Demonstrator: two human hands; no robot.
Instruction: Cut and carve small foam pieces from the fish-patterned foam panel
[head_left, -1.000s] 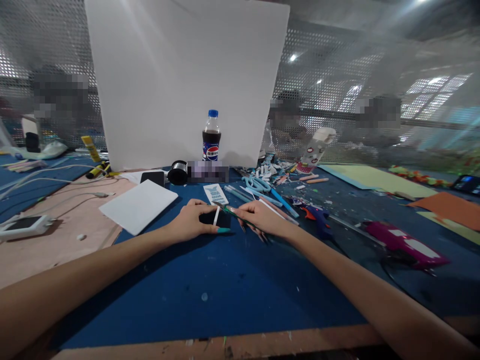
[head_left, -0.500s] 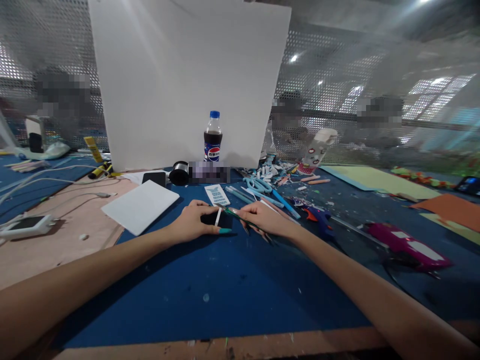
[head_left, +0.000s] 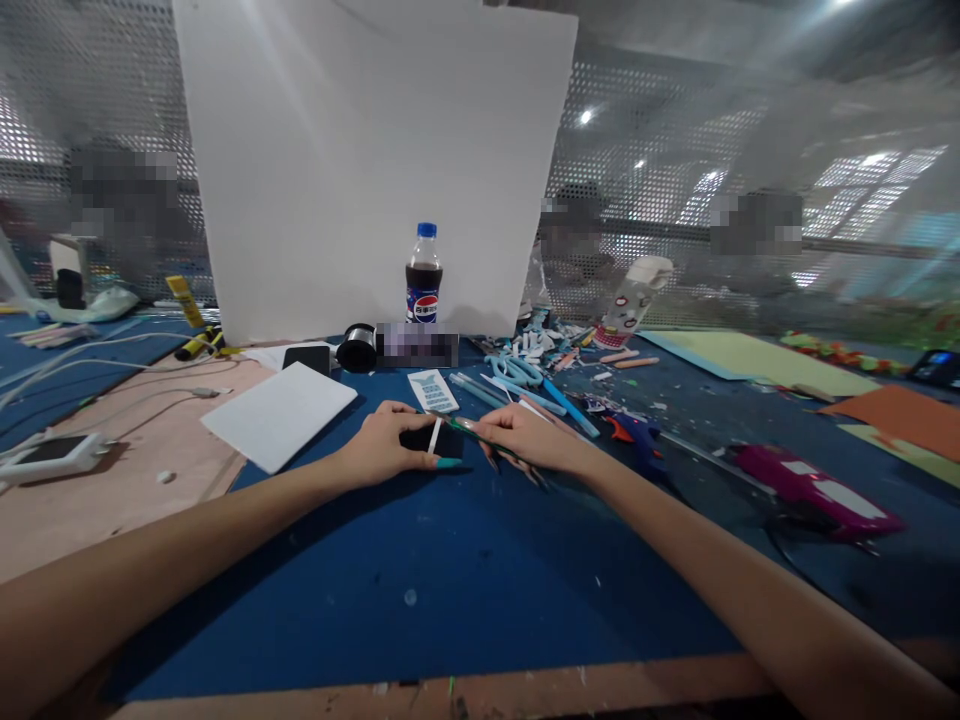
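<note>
My left hand [head_left: 386,442] rests on the blue mat [head_left: 420,560] and pinches a small black piece [head_left: 448,441] with a thin white strip [head_left: 433,435] across it. My right hand [head_left: 529,438] lies just to the right, fingers closed round a thin green tool [head_left: 474,432] whose tip points at the black piece. The two hands nearly touch at the piece.
A cola bottle [head_left: 424,275] stands before a big white board [head_left: 367,160]. A white foam sheet [head_left: 279,413] lies left; blue sticks and scissors [head_left: 525,385], a glue gun [head_left: 636,435] and a magenta tool [head_left: 814,490] lie right. A phone [head_left: 49,452] sits far left. Other people sit behind the mesh.
</note>
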